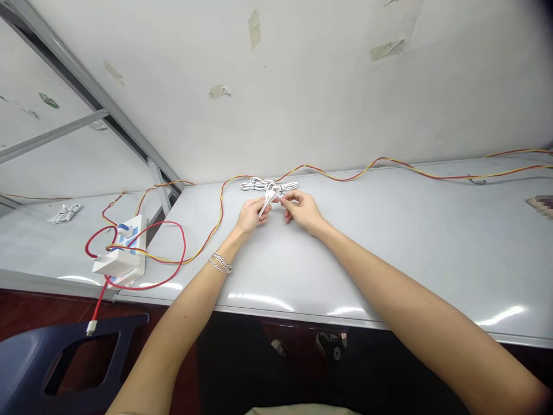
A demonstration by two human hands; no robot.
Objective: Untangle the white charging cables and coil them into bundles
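Observation:
My left hand [252, 215] is closed around a folded white cable [269, 195], holding it just above the table. Its looped end and pale connectors stick up past the fingers. My right hand [302, 211] meets it from the right, thumb and index finger pinched at the side of the bundle. A thin dark strand seems to show there, too small to name. Right behind the hands, coiled white cables [258, 184] with dark ties lie against the wall.
A white power strip [137, 259] with plugged-in chargers and a looping red cable [183, 242] sits at left. Red-yellow twisted wire [328, 172] runs along the wall. Another white cable bundle [65, 213] lies far left. A blue plastic chair [30, 357] stands below the table edge.

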